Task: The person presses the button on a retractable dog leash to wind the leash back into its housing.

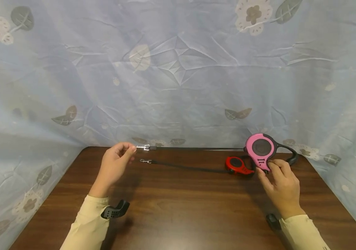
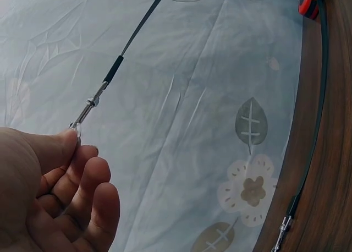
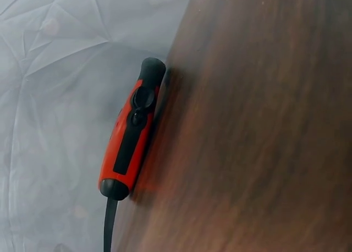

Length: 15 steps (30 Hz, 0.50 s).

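Between thumb and index finger, my left hand [image 1: 116, 163] pinches the metal clip [image 1: 143, 147] at the end of a black strap. In the left wrist view the clip [image 2: 87, 108] points up and away, its strap [image 2: 144, 23] pulled straight. That strap runs right to a pink retractable dog leash [image 1: 260, 149] with a black handle. My right hand [image 1: 281, 185] grips the pink casing at its lower tip, holding it raised above the table. A red retractable leash [image 1: 237, 165] lies on the table, with its strap [image 1: 187, 167] drawn out left to a metal clip [image 1: 146, 161].
The brown wooden table [image 1: 178, 215] reaches back to a pale floral curtain [image 1: 178, 86] that hangs behind it and on both sides. The red leash [image 3: 129, 139] lies close to the table's far edge in the right wrist view.
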Available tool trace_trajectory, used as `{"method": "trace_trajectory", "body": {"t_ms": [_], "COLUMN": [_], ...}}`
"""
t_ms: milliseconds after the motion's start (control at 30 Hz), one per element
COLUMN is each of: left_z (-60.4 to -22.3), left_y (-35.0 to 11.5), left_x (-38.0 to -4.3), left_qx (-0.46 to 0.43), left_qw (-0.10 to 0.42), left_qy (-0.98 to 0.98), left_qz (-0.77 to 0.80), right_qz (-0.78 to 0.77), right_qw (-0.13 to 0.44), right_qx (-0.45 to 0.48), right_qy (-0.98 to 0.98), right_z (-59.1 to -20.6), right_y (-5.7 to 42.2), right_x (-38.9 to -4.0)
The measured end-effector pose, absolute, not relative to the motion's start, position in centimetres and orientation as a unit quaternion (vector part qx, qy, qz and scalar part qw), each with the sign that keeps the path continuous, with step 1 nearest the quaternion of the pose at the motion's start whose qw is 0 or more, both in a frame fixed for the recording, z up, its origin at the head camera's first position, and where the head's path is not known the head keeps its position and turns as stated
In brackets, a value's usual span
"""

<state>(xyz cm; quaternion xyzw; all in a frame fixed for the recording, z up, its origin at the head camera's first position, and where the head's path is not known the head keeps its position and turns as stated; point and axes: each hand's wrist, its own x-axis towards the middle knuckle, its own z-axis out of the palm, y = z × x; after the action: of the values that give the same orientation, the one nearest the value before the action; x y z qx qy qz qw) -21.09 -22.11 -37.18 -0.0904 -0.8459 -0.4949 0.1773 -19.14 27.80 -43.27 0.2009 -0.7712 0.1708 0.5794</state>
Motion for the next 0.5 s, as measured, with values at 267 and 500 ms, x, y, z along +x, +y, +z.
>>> {"method": "trace_trajectory", "body": {"t_ms": [267, 500], "left_z": [-36.99, -37.09], "left_y": [-21.81, -21.6], "left_x": [-20.9, -20.76], "left_qx": [-0.096, -0.106], "left_qw": [0.171, 0.172], "left_qy": [-0.847, -0.847], "left_qz": [-0.494, -0.491], "right_qz": [0.174, 0.161], "right_qw": [0.562, 0.553], "right_qx": [0.227, 0.225], "right_qy": [-0.776, -0.786], "right_z": [-43.19, -43.3], "right_y": [27.54, 27.24], "right_x": [-19.11, -18.95]}}
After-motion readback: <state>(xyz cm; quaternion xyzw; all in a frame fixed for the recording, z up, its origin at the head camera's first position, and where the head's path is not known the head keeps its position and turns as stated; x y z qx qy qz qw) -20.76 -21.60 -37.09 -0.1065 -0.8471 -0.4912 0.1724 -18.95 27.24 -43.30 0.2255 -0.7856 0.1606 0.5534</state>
